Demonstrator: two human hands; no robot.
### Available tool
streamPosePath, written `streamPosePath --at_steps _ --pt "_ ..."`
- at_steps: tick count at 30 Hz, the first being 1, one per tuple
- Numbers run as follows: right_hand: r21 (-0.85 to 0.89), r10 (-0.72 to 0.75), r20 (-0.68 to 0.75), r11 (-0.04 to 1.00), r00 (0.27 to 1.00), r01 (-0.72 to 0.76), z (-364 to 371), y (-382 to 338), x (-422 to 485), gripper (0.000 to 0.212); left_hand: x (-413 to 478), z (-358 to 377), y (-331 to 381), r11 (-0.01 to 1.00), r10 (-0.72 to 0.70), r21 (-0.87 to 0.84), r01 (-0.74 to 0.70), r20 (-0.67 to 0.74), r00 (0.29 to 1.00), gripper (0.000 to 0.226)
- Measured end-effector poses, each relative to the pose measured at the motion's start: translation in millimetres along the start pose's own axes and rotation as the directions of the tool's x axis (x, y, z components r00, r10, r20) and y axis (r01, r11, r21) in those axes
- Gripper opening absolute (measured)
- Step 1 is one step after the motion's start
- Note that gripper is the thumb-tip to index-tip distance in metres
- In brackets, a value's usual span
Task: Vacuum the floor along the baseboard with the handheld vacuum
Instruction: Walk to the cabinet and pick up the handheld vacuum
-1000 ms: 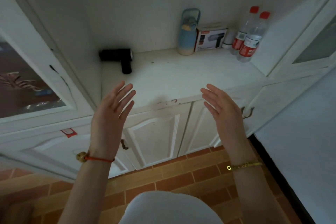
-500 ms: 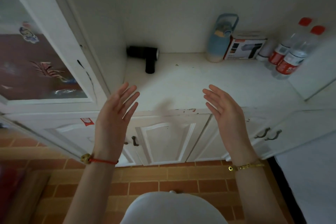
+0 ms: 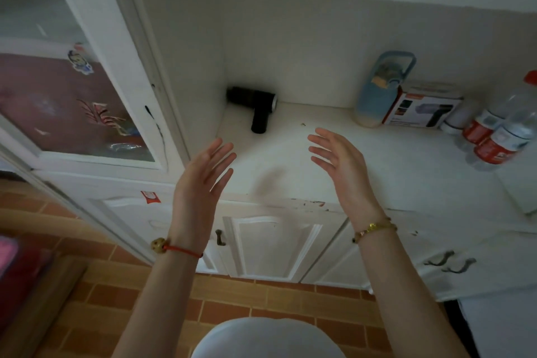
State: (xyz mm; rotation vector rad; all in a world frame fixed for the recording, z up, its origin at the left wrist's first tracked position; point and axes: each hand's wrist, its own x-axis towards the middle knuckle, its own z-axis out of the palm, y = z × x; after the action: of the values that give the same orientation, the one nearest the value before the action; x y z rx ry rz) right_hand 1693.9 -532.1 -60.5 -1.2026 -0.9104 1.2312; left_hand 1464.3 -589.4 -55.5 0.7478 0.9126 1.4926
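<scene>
The white cabinet (image 3: 276, 244) fills most of the view. Below it lies the brick-pattern floor (image 3: 261, 299), which I judge is not yet vacuumed, because the tool is untouched. The black handheld vacuum (image 3: 251, 97) lies on the cabinet's counter (image 3: 392, 171), in the far left corner against the back wall. The left hand (image 3: 200, 186) and the right hand (image 3: 340, 163) hover above the front part of the counter. Their palms are turned to each other, and the fingers are straight and a little spread. Both hold nothing, and both are apart from the vacuum.

The step in hand is, I think, to pick up the vacuum. To do it well, one hand should go to the handle (image 3: 258, 122), since this part comes out toward the person and looks free to take. The left hand is the nearer one. The fingers should wrap fully round the handle before lifting. The lift should go first away from the side wall, because the left end of the body sits close in the corner.

The body is a short cylinder, and its long axis runs left to right, parallel to the back wall. The handle stands across this axis and points toward the front edge of the counter. The right end carries a pale ring. I cannot tell which end is the suction mouth.
</scene>
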Motion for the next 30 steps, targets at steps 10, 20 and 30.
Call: streamPosePath --at_steps 10,20,30 --pt "-0.375 0.108 0.047 0.923 0.993 -0.082 79 25 149 0.034 22 -6 -11 1.0 -0.022 0.014 0.023 -0.071 0.997 0.053" --pt "-0.685 0.129 0.04 0.726 0.991 -0.067 123 50 195 0.043 39 -6 -20 0.997 -0.075 0.024 0.079 -0.147 0.986 0.054" --pt "-0.755 0.203 0.027 0.646 0.979 -0.113 126 64 198 0.051 37 -11 -23 0.996 -0.063 0.055 0.073 -0.174 0.983 0.052"
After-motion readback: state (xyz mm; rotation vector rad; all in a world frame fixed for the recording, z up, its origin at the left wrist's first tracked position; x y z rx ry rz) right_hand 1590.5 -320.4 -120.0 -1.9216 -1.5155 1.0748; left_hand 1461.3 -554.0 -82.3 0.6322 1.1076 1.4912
